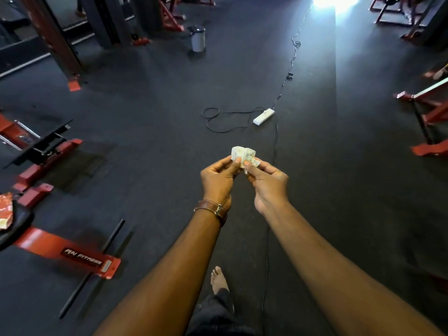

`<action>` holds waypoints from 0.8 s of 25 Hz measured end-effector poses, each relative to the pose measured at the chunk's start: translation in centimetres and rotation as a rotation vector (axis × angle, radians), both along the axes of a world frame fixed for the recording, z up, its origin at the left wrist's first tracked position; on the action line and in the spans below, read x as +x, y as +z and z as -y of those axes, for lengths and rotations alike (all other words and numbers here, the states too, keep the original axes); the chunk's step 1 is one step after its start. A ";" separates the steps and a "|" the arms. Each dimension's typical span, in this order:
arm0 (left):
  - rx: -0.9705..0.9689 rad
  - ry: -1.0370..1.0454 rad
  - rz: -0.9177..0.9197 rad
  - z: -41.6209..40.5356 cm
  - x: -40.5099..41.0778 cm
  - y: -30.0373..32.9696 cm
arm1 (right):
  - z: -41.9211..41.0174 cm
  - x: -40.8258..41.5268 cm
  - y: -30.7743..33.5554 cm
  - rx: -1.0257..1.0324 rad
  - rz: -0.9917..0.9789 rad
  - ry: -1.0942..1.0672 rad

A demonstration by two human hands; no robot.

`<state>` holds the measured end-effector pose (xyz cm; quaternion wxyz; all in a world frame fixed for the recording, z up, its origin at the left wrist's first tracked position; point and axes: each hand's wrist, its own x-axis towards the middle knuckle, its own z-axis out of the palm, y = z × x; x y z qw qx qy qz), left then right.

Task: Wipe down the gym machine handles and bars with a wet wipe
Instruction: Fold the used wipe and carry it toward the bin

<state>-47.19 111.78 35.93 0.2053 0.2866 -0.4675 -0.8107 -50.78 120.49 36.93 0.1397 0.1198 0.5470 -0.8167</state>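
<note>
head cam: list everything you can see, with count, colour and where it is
wet wipe: one, off-white, crumpled, pinched between both hands
power strip: one, white, on floor ahead
cable: one, black, looped left of power strip
bin: one, grey, far centre
machine frames: several, red, left and right edges
floor: black matting
watch strap: one, brown, left wrist
foot: one, bare, bottom centre
left hand: pinches wipe
right hand: pinches wipe

red machine frame [65,248] cut off at left edge, far doorway [337,1] overexposed
</note>
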 end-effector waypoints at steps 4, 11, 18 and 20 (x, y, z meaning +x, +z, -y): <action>-0.042 -0.017 0.005 6.3 -11.4 1.2 | 6.0 -11.6 0.8 0.004 -0.009 0.021; -0.057 -0.048 0.044 15.5 -31.4 0.0 | 15.1 -31.8 -0.9 -0.028 0.012 0.007; -0.053 0.009 0.048 26.4 -57.0 -0.5 | 26.5 -57.7 -2.3 -0.040 0.011 0.042; -0.056 0.033 0.033 29.5 -63.4 0.2 | 29.9 -64.5 -1.8 -0.043 0.003 0.086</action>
